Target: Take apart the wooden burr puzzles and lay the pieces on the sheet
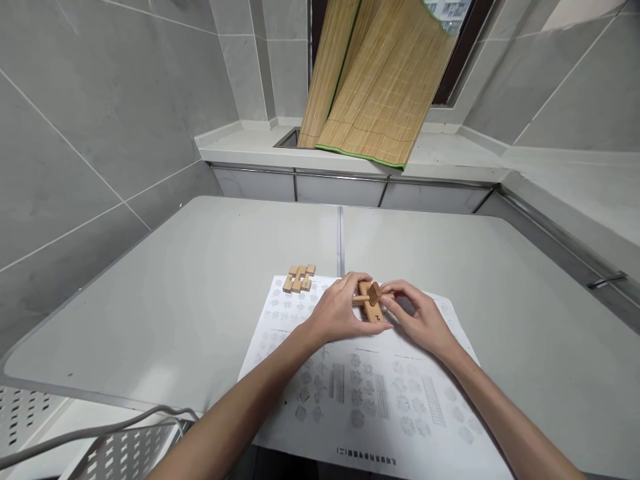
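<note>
You are holding a small wooden puzzle, a cluster of crossed pale-brown sticks, between both hands at the near middle of the bench. It is sitting low over the upper part of a printed sheet, and whether it is touching the paper cannot be told. One short piece is sticking up from the cluster, tilted, while the longer sticks are lying roughly flat.

Your left hand is curling around the puzzle's left side, fingers bent over the top and thumb running underneath toward the right, so it is closing on the wood rather than lying flat. Your right hand is meeting it from the other side, its fingertips pinching the puzzle's right edge, the remaining fingers loosely bent, with the heel of the hand low over the sheet. Both forearms are reaching in from the bottom edge of the view, crossing over the paper.

The sheet is lying flat under your hands, covered in rows of small grey diagrams, with a line of print along its near edge that is too small to read.

Just beyond the sheet's far left corner, a second wooden block assembly is resting on the bench, apart from your hands.

Farther back, a bamboo blind is hanging over a window and draping onto a pale ledge. Grey wall tiles are enclosing both sides. At the near left, a white perforated rack and a grey cable are showing.
</note>
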The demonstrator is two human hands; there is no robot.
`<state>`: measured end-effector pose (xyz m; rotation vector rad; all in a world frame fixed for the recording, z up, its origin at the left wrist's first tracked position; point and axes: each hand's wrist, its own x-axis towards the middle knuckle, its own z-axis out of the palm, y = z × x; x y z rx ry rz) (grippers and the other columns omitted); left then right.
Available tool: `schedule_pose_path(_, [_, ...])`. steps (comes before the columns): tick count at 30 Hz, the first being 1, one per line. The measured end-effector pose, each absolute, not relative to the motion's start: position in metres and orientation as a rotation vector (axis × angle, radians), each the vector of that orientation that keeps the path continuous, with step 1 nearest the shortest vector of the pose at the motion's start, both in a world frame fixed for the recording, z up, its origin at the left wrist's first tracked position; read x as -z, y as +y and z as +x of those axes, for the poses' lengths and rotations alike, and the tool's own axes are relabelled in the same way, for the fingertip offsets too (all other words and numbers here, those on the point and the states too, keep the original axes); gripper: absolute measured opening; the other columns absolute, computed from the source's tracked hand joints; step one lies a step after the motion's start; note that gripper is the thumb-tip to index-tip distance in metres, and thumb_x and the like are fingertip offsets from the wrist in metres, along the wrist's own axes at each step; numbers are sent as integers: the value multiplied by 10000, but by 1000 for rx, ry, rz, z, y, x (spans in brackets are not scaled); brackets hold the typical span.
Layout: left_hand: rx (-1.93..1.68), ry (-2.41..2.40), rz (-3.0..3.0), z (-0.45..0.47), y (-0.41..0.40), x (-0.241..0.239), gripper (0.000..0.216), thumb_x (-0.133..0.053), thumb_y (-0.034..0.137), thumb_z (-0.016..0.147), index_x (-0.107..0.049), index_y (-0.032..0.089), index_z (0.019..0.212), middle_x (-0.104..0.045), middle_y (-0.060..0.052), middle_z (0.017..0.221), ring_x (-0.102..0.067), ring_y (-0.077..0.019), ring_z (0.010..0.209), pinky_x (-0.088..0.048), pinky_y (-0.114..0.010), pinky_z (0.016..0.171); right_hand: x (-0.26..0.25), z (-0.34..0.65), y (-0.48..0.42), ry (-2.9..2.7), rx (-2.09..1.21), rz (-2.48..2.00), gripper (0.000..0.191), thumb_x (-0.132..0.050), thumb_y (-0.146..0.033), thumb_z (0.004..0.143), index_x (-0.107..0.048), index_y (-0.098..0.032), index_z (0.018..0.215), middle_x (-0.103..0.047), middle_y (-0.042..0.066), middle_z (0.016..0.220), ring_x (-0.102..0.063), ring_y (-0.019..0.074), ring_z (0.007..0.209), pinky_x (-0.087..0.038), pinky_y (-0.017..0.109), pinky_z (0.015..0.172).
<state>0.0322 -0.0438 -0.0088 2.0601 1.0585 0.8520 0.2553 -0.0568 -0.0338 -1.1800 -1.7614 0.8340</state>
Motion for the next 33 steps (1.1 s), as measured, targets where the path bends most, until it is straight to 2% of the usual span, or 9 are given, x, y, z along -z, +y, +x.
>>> schedule_pose_path(3, [-886, 1013, 2160, 35, -45, 10, 742, -879, 560, 717, -552, 251, 1307, -680, -97, 1276, -715, -291, 1069, -605, -428, 904, 33, 255, -58, -1748, -690, -1098, 278, -553, -526, 1053, -655, -268, 1077, -662, 105, 1202, -626, 306, 1181, -486, 458, 1025])
schedule_pose_path(5, [-912, 956, 2256, 37, -46, 11, 675, -849, 535, 762, -561, 243, 1299, -684, -102, 1284, -711, -296, 1101, -596, -431, 937, 32, 253, -60, -1791, -636, -1080, 269, -576, -531, 1029, -622, -267, 1003, -613, 104, 1211, -607, 316, 1190, -485, 463, 1014])
schedule_pose_path(8, [-915, 873, 2393, 41, -48, 11, 571, -786, 439, 833, -564, 242, 1321, -681, -113, 1346, -676, -320, 1234, -553, -459, 1051, 29, 248, -64, -1853, -586, -1099, 228, -641, -472, 993, -566, -267, 927, -573, 95, 1204, -609, 304, 1131, -503, 442, 957])
schedule_pose_path(12, [-940, 823, 2431, 42, -50, 12, 648, -771, 437, 865, -500, 231, 1416, -660, -136, 1402, -654, -327, 1289, -522, -479, 1108, 28, 244, -66, -1862, -529, -1135, 199, -561, -381, 1052, -569, -260, 895, -572, 93, 1165, -614, 268, 1024, -502, 411, 888])
schedule_pose_path(16, [-933, 824, 2375, 42, -49, 14, 737, -831, 493, 828, -476, 245, 1424, -654, -131, 1380, -672, -324, 1233, -572, -458, 1019, 30, 245, -63, -1797, -639, -1176, 357, -446, -438, 1108, -585, -253, 836, -580, 86, 1122, -607, 252, 962, -487, 388, 833])
schedule_pose_path(20, [-960, 885, 2238, 42, -50, 14, 879, -886, 537, 759, -443, 252, 1462, -644, -128, 1384, -706, -306, 1130, -615, -445, 920, 28, 247, -60, -1714, -788, -1199, 410, -412, -519, 1116, -605, -258, 866, -593, 73, 1101, -599, 251, 987, -473, 380, 859])
schedule_pose_path(22, [-974, 924, 2129, 42, -51, 13, 953, -911, 545, 725, -425, 262, 1494, -654, -121, 1380, -712, -305, 1133, -622, -450, 925, 26, 248, -59, -1690, -835, -1202, 445, -410, -561, 1109, -595, -258, 842, -599, 62, 1026, -593, 251, 954, -470, 378, 851])
schedule_pose_path(27, [-994, 888, 2019, 40, -49, 11, 964, -951, 509, 698, -462, 297, 1502, -651, -97, 1447, -693, -309, 1214, -590, -478, 1039, 30, 249, -62, -1596, -1080, -1246, 547, -415, -656, 1083, -435, -266, 700, -429, -34, 615, -429, 186, 576, -374, 334, 587])
schedule_pose_path(33, [-921, 847, 2039, 37, -47, 15, 1025, -979, 498, 680, -469, 316, 1550, -662, -98, 1472, -698, -324, 1252, -572, -490, 1072, 33, 244, -67, -1624, -1088, -1296, 570, -395, -702, 1069, -493, -267, 713, -468, -31, 567, -434, 188, 543, -363, 329, 549])
